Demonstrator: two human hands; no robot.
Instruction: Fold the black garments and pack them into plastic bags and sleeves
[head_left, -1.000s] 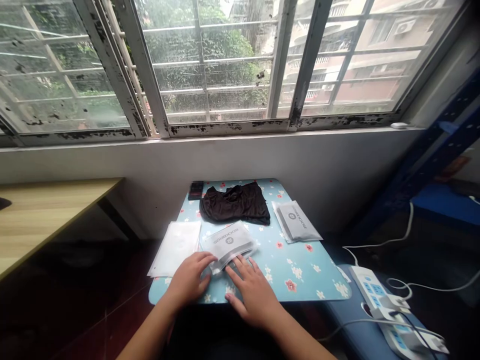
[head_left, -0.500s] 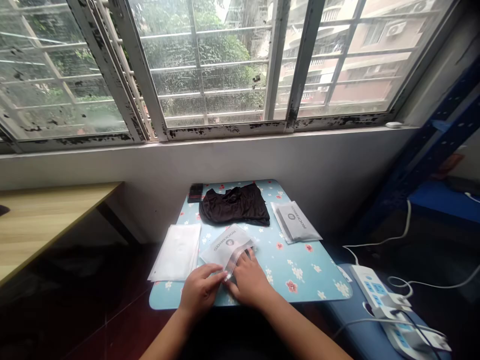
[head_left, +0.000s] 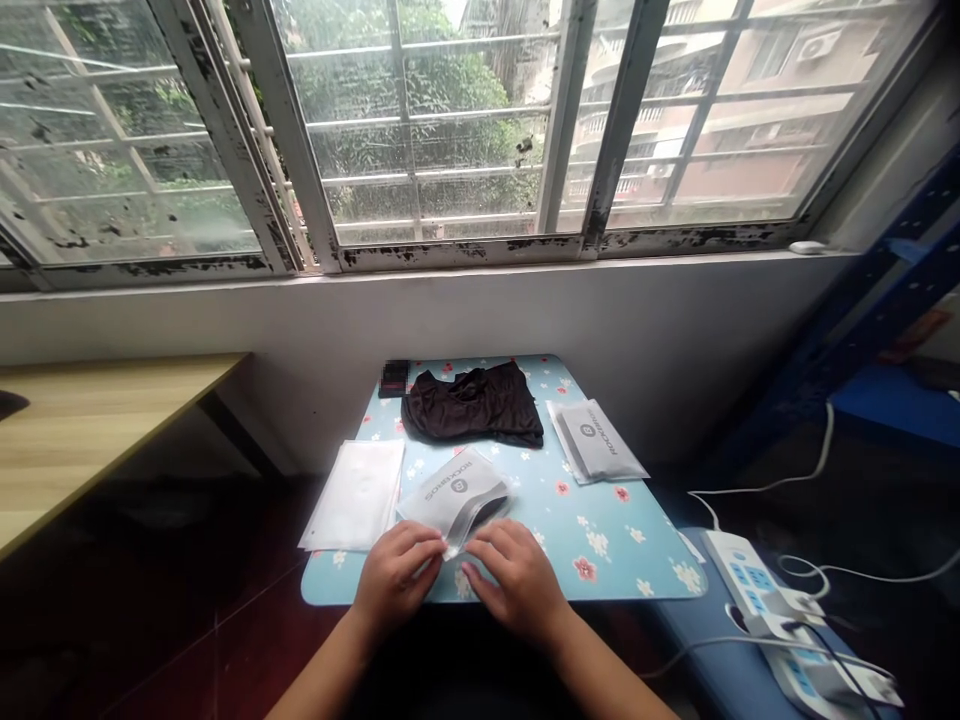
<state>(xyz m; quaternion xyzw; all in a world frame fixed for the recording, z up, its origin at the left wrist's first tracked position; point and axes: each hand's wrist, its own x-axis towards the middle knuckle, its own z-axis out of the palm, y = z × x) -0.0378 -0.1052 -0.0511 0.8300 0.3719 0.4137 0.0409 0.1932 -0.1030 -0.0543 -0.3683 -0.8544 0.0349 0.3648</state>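
A frosted plastic bag [head_left: 469,485] with dark lettering and a round logo lies at a slant near the table's front edge. Its mouth gapes toward me, and something dark shows inside. My left hand [head_left: 401,570] pinches the near corner of the bag between thumb and fingers. Just right of that corner is my right hand [head_left: 521,580], its thumb apart from its bent fingers and nothing visible between them. Whether its fingertips touch the bag's edge is hard to see. Beyond the bag lies a folded black garment [head_left: 472,405].
Flat frosted bags [head_left: 356,495] lie at the table's left. A filled printed bag [head_left: 596,440] rests on the right side, and a small dark box [head_left: 394,378] stands at the back left. Power strips [head_left: 757,585] with cables are beside the flowered table [head_left: 630,570].
My right hand has come out of the bag's mouth and moved back toward me. The mouth now gapes wider. My left hand stays at the corner. The view has shifted slightly.
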